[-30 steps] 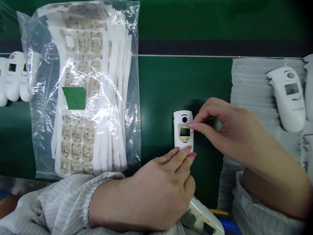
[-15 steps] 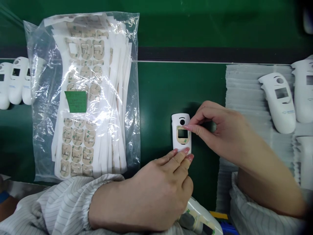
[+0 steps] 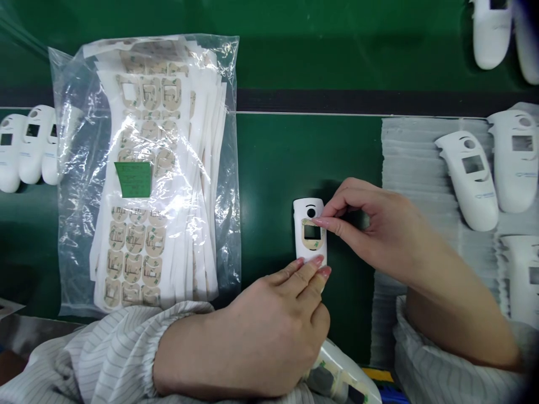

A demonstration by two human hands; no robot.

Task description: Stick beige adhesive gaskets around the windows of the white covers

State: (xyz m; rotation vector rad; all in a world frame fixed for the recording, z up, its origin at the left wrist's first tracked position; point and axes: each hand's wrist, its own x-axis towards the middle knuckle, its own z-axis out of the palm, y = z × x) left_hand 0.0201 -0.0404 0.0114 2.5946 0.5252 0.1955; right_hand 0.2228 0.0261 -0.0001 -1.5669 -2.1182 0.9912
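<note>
A small white plastic housing [image 3: 309, 209] with a round hole and a square window lies on the green mat. A tan adhesive ring [image 3: 312, 242] frames its window. My left hand [image 3: 269, 331] rests below it, fingertips pressing the housing's lower end. My right hand [image 3: 379, 227] reaches in from the right, its thumb and forefinger pinched at the ring's upper right edge.
A clear bag [image 3: 147, 168] of tan sticker sheets with a green label lies at left. White housings [image 3: 25, 148] sit at the far left. More white housings [image 3: 471, 179] lie on stacked white foam sheets [image 3: 416, 163] at right. Another part [image 3: 345, 376] sits under my left wrist.
The view has shifted, so everything sits slightly lower and to the left. My right fingers have edged along the sticker's top right edge; the left hand stays put.
</note>
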